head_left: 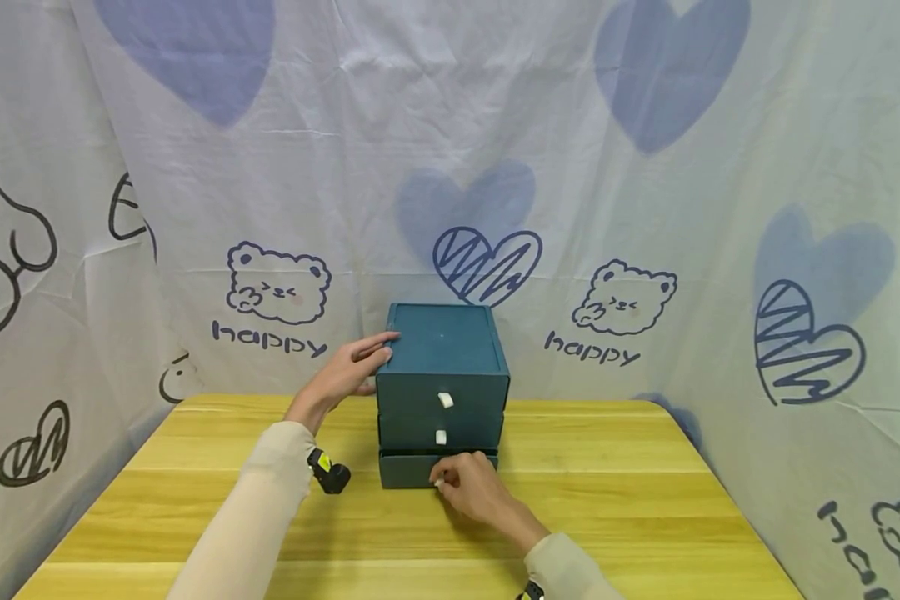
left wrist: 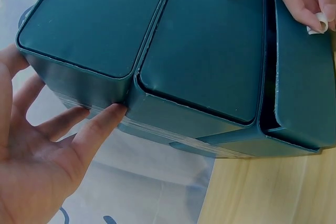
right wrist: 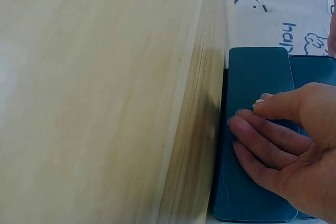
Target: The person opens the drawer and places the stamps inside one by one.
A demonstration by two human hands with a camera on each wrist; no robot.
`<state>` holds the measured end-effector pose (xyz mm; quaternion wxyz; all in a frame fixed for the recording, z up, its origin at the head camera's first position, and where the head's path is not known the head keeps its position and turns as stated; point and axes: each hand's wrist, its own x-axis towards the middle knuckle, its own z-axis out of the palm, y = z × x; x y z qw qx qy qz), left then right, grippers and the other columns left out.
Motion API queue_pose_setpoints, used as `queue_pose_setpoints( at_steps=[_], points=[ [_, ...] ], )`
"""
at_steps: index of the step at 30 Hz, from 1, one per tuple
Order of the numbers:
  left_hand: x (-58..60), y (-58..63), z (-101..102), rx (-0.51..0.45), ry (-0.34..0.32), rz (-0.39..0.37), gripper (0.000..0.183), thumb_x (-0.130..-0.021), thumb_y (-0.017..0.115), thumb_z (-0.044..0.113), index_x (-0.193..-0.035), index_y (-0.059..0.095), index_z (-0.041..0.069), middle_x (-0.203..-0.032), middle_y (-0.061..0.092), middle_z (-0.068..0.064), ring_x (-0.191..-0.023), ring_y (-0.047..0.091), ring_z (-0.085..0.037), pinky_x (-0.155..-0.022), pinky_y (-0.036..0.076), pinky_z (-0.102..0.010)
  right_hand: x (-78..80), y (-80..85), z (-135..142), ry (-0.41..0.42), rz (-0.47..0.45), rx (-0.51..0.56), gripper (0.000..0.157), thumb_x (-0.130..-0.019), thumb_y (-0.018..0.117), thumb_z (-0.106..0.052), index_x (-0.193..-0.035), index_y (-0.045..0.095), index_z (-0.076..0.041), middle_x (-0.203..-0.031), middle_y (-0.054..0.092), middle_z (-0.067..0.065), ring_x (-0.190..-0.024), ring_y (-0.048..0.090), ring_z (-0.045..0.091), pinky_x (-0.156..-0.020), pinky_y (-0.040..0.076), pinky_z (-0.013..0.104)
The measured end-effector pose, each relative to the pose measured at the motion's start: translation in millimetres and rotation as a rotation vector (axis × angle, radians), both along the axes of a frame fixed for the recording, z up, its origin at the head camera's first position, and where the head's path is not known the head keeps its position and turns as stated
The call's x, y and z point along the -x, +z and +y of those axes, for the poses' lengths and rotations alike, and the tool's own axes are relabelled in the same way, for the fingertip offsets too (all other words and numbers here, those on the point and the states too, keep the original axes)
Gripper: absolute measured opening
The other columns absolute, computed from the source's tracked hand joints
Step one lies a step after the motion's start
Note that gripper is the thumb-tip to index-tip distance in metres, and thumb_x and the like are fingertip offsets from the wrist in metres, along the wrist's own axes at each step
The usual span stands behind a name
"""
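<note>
A dark teal three-drawer box (head_left: 442, 342) stands on the table, with a white loop pull on each drawer front. Its bottom drawer (head_left: 405, 471) sticks out a little, leaving a dark gap above and behind the front, seen in the left wrist view. My right hand (head_left: 474, 487) pinches the white pull tab (left wrist: 318, 23) of that drawer between thumb and finger. My left hand (head_left: 348, 367) rests against the box's left side, fingers extended and thumb side at the top edge. In the left wrist view its fingertips touch the side wall.
The wooden table (head_left: 607, 500) has yellowish grain. Behind and beside it hangs a white cloth (head_left: 435, 125) printed with hearts, bears and lettering; the box stands close to it. A strip of clear tape (left wrist: 184, 140) runs along the box's side.
</note>
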<state>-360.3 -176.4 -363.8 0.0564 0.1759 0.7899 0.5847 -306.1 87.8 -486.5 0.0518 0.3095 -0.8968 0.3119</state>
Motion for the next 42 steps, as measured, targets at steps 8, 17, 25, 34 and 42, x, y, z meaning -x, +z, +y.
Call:
queue_pose_setpoints(
  at_steps=[8,17,25,34,42],
  points=[
    [1.9,-1.6,1.1,0.014,-0.001,0.012,0.054,-0.111,0.047,0.037,-0.161,0.037,0.022,-0.171,0.022,-0.019,-0.157,0.026,-0.044,-0.113,0.042,-0.066,3.5,-1.2,-0.6,-0.002,0.023,0.008,0.011,-0.092,0.073,-0.002,-0.095,0.081,-0.009,-0.083,0.078,0.003,-0.070,0.067,0.004,-0.064,0.054,0.017],
    [1.4,-3.1,1.3,0.006,0.007,0.002,0.054,-0.110,0.048,0.039,-0.161,0.039,0.023,-0.171,0.023,-0.018,-0.157,0.026,-0.043,-0.114,0.039,-0.068,6.4,-4.0,-2.6,-0.025,0.012,-0.004,0.011,-0.093,0.073,-0.003,-0.096,0.082,-0.009,-0.085,0.079,0.003,-0.073,0.069,0.005,-0.067,0.056,0.018],
    [1.5,-2.5,1.3,0.007,0.015,-0.005,0.054,-0.110,0.048,0.039,-0.160,0.039,0.024,-0.172,0.023,-0.018,-0.156,0.027,-0.044,-0.114,0.041,-0.067,7.9,-3.5,-4.2,-0.044,0.021,-0.003,0.011,-0.093,0.072,-0.003,-0.095,0.081,-0.009,-0.084,0.079,0.002,-0.071,0.067,0.005,-0.066,0.055,0.018],
    [1.1,-1.4,0.9,0.024,0.013,0.002,0.054,-0.110,0.047,0.040,-0.161,0.037,0.025,-0.172,0.021,-0.018,-0.155,0.027,-0.046,-0.114,0.042,-0.067,9.3,-4.3,-6.0,-0.054,0.042,-0.014,0.010,-0.094,0.072,-0.003,-0.096,0.081,-0.008,-0.086,0.079,0.003,-0.072,0.066,0.006,-0.067,0.055,0.019],
    [1.6,-1.5,2.3,0.020,0.019,-0.001,0.053,-0.110,0.048,0.039,-0.161,0.039,0.025,-0.172,0.022,-0.018,-0.155,0.028,-0.046,-0.113,0.043,-0.066,9.9,-6.1,-5.7,-0.057,0.043,-0.010,0.011,-0.094,0.072,-0.003,-0.097,0.081,-0.008,-0.086,0.079,0.003,-0.072,0.067,0.006,-0.067,0.055,0.019]
  ],
)
